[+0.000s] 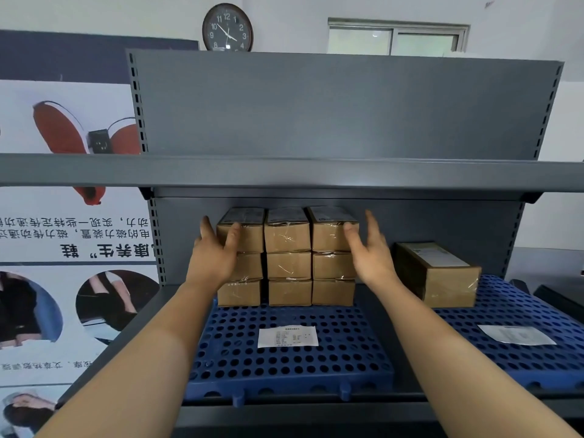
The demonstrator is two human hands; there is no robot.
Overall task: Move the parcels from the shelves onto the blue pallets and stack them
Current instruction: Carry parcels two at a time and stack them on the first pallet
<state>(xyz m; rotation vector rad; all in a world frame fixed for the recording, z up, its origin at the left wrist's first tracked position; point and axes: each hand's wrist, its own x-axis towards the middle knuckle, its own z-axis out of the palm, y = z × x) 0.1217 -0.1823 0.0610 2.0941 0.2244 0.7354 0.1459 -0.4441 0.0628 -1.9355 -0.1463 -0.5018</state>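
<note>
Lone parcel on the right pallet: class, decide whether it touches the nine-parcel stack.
Apart. The head view shows grey back panel between the lone parcel and the stack.

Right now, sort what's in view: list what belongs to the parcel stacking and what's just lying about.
Job: stacked parcels; single parcel; left blue pallet; right blue pallet; left hand and right hand, both open at the stack.
Lying about: left paper slip; right paper slip; wall clock; poster.
</note>
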